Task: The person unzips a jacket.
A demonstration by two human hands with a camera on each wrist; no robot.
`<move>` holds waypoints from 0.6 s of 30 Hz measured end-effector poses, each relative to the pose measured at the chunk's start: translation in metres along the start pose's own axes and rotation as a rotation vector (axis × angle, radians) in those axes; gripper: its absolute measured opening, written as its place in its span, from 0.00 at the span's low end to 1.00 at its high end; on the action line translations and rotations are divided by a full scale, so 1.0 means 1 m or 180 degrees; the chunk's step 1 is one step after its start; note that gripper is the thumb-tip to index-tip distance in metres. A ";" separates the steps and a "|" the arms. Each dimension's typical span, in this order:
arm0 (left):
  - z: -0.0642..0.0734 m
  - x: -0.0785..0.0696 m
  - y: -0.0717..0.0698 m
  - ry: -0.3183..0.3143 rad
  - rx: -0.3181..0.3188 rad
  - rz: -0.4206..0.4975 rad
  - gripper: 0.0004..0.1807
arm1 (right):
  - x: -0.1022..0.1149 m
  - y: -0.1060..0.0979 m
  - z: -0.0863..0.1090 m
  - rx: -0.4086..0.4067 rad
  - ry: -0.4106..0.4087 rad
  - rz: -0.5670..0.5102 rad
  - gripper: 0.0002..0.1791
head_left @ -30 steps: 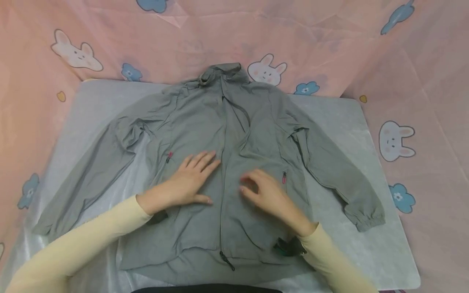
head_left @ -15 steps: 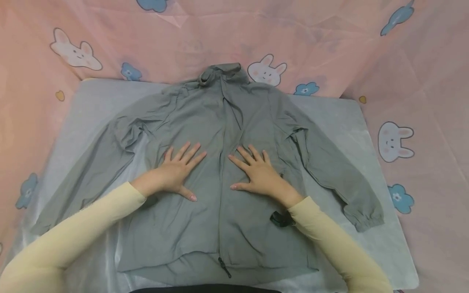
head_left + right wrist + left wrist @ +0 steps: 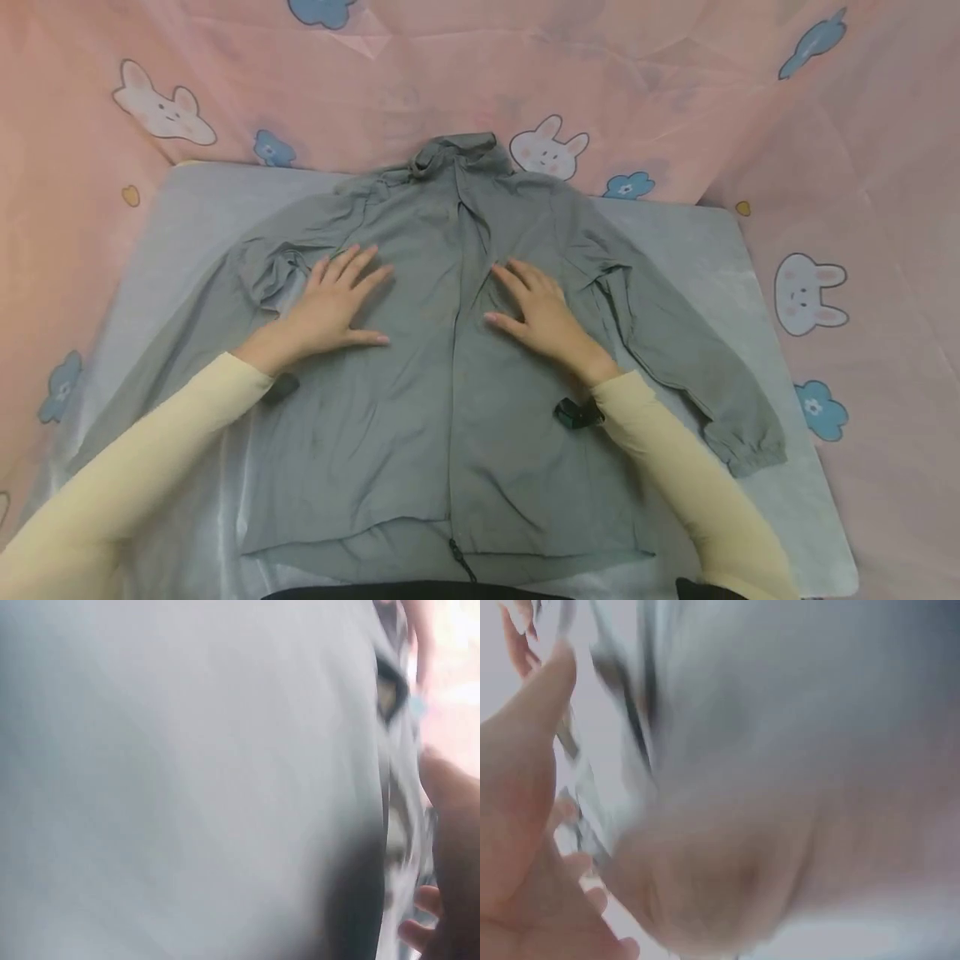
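Note:
A grey zip-up jacket (image 3: 405, 400) lies front side up, its collar at the far edge and both sleeves spread outward. My left hand (image 3: 322, 308) is over the left chest panel with fingers spread and thumb pointing toward the zip. On the other side of the zip, my right hand (image 3: 536, 312) is over the right chest panel, fingers extended and slightly bent. Neither hand grips the cloth. The zipper pull (image 3: 457, 552) hangs at the bottom hem. Both wrist views are blurred; the left one shows the left hand's thumb (image 3: 547, 690) beside grey fabric.
A pale grey padded table top (image 3: 787, 517) lies under the jacket. Pink curtain (image 3: 637, 50) with rabbits and blue flowers encloses the back and both sides. A small black wrist device (image 3: 577, 413) is at the right cuff. Part of something black (image 3: 420, 592) shows at the near edge.
Both hands have moved up the jacket toward the collar. The left hand also shifted outward; the right hand's fingers straightened from a curl. The loose fold near the zip on the right panel has flattened.

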State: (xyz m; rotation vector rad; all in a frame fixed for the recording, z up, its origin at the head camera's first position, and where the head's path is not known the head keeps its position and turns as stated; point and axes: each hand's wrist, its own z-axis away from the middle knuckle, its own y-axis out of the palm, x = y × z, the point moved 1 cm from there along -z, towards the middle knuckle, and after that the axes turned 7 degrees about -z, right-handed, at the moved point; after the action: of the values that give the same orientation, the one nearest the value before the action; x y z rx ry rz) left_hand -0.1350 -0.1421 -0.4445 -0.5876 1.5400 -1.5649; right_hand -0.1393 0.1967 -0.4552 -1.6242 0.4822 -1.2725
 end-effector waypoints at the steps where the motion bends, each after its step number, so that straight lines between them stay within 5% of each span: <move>1: -0.002 0.005 -0.003 -0.0029 0.0069 -0.0006 0.59 | -0.007 -0.003 -0.005 0.0041 0.0106 0.0037 0.43; 7: -0.007 0.034 0.003 -0.0119 0.0685 -0.0019 0.65 | -0.049 -0.014 -0.016 0.0432 0.0602 0.0348 0.46; 18: 0.002 0.056 0.004 0.0102 0.0617 0.0003 0.63 | -0.072 -0.023 -0.015 0.0519 0.0658 0.0339 0.48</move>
State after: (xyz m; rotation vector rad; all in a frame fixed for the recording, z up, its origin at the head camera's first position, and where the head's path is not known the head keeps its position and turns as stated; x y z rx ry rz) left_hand -0.1623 -0.1890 -0.4605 -0.4547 1.3914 -1.7066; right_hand -0.1850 0.2566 -0.4722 -1.3217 0.5685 -1.3693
